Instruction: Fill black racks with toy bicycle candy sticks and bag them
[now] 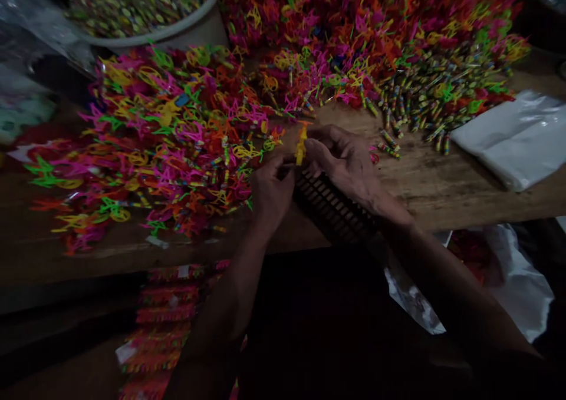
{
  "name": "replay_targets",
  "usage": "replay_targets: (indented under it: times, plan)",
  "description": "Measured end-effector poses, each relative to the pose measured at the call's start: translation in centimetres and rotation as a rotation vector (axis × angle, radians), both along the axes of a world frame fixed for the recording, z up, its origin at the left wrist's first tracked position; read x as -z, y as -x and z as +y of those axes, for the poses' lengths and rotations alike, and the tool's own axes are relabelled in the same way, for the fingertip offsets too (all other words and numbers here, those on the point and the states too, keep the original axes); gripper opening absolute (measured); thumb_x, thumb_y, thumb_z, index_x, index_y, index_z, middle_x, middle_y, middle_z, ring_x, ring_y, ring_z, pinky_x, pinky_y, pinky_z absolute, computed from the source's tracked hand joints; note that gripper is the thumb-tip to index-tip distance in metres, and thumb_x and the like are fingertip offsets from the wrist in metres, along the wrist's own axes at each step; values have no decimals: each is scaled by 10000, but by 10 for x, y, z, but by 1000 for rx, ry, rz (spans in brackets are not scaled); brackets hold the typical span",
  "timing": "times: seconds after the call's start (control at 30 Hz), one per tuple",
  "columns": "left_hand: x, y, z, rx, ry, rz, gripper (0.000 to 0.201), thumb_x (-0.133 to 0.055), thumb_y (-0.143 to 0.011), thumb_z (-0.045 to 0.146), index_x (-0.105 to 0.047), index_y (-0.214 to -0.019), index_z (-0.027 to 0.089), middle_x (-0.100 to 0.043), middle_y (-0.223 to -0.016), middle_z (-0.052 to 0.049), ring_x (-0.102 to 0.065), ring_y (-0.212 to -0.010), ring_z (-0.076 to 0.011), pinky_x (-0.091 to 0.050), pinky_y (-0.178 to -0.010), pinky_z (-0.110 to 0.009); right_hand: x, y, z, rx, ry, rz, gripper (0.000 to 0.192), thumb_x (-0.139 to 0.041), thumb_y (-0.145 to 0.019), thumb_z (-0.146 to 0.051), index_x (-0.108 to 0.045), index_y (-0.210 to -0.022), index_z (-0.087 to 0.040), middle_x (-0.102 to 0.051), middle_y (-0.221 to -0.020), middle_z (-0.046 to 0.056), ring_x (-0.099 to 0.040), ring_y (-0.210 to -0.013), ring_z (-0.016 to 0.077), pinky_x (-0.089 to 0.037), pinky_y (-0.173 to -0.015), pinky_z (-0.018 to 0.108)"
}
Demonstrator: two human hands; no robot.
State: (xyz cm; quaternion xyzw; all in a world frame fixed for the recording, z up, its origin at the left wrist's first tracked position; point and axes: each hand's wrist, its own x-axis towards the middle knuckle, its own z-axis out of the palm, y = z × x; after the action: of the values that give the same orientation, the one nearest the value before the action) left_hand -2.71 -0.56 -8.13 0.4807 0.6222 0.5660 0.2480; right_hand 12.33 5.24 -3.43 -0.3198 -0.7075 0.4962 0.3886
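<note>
A small yellow plastic piece [301, 145] with an orange bit at its top stands upright between my hands. My right hand [354, 167] pinches it from the right with thumb and fingers. On the other side, my left hand [273, 191] is closed, its fingertips at the piece's lower end. The dim light hides the exact grip. Below both hands lies a black slotted rack [329, 202], partly covered by my right wrist. Close to my left hand spreads a heap of bright plastic pieces [177, 135], with small patterned tubes mixed in.
Patterned tubes [415, 102] lie piled at right, before a larger colourful heap [354, 23]. A tub [194, 32] full of small pieces stands back left. A white plastic packet [513, 138] rests on the wooden table [424, 191]. Strips of colourful pieces [165, 314] hang or lie below the edge.
</note>
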Motion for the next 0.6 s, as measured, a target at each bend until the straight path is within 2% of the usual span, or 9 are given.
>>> replay_targets:
  times: [0.07,0.17,0.27,0.4,0.6]
  plan:
    - [-2,13,-2,-71,-8,144,121,-755,-849,290,-785,-943,220,-767,-948,-19,-682,-848,-174,-533,-822,-284,2,-4,0,-6,-112,-52,460,-559,-982,-598,-696,-1152,-194,-730,-891,34,-667,-760,172,-559,-700,315]
    - [5,31,-4,-141,17,157,189,-772,-827,339,-779,-963,207,-765,-893,-13,-685,-814,-173,-548,-815,-296,20,-27,-2,86,-249,-172,354,-545,-1005,-497,-724,-1119,-214,-753,-1043,68,-704,-895,209,-574,-801,347]
    - [18,36,-7,-177,27,114,196,-798,-801,346,-768,-930,201,-768,-883,-11,-705,-832,-174,-559,-847,-306,51,-55,-9,194,-246,-270,300,-532,-1005,-416,-730,-1096,-210,-763,-1002,83,-715,-878,221,-581,-816,373]
    - [25,30,-8,-181,69,125,171,-787,-810,303,-781,-940,191,-785,-918,-29,-727,-871,-191,-568,-866,-317,81,-75,-21,147,-237,-315,238,-534,-994,-334,-725,-1090,-229,-768,-1032,75,-722,-938,239,-583,-873,415]
    - [29,37,-8,-103,184,69,214,-805,-785,312,-806,-973,210,-799,-977,-37,-738,-917,-222,-584,-878,-346,89,-71,-23,101,-323,-302,247,-512,-993,-262,-706,-1145,-247,-756,-1060,72,-711,-938,237,-578,-859,415]
